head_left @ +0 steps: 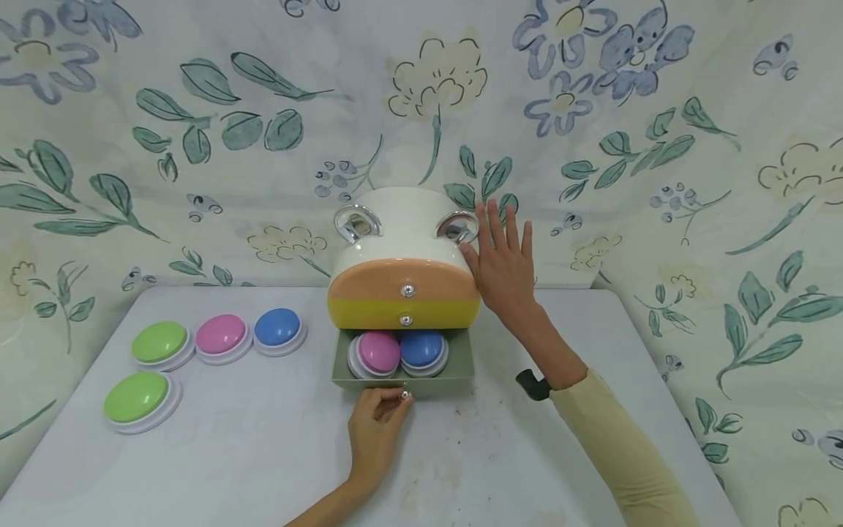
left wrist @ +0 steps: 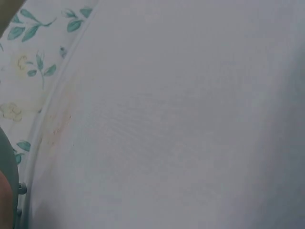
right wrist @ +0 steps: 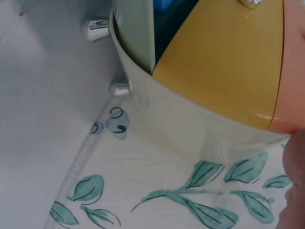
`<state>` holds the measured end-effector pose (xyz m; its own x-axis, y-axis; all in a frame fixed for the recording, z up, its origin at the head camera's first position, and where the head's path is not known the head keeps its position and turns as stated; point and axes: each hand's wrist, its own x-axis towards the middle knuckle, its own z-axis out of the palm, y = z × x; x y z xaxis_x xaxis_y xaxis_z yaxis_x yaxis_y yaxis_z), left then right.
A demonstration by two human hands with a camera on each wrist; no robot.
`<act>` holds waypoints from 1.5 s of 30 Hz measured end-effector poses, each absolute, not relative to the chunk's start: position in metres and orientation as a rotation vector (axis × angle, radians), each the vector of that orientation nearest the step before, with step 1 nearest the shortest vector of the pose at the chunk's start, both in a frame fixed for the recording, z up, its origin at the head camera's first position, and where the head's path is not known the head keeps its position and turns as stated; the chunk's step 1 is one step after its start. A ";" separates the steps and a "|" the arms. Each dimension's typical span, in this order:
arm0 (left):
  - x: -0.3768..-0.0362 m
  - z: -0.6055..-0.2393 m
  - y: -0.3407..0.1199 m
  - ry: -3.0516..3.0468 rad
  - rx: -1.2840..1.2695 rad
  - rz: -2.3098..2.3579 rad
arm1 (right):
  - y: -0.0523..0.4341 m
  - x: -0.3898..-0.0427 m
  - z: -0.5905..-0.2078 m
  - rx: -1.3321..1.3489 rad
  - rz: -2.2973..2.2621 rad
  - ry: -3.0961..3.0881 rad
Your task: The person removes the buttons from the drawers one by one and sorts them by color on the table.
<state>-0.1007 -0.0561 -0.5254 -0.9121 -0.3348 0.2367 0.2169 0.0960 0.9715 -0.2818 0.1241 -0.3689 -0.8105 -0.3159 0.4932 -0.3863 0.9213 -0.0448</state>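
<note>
A white rounded cabinet [head_left: 408, 219] with orange [head_left: 369, 278], yellow [head_left: 369, 313] and green drawers stands at the middle back. Its lowest, green drawer [head_left: 451, 386] is pulled out. Inside it a pink push light [head_left: 380, 353] and a blue one [head_left: 421, 348] sit side by side. My left hand [head_left: 375, 443] pinches the small silver knob [head_left: 405, 395] of this drawer. With fingers spread, my right hand [head_left: 503, 274] rests against the cabinet's right side. In the right wrist view, the green drawer [right wrist: 133, 38] stands out past the yellow front [right wrist: 224, 62].
Left on the white table [head_left: 263, 454] are two green push lights [head_left: 158, 342], a pink one [head_left: 220, 334] and a blue one [head_left: 276, 326]. Two chrome handles [head_left: 358, 223] curve from the cabinet's top. Flowered cloth [head_left: 263, 183] hangs behind the table.
</note>
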 end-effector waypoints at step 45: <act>-0.073 -0.500 -0.088 -2.128 -0.260 -1.483 | 0.124 -0.283 -0.371 0.506 0.173 -2.565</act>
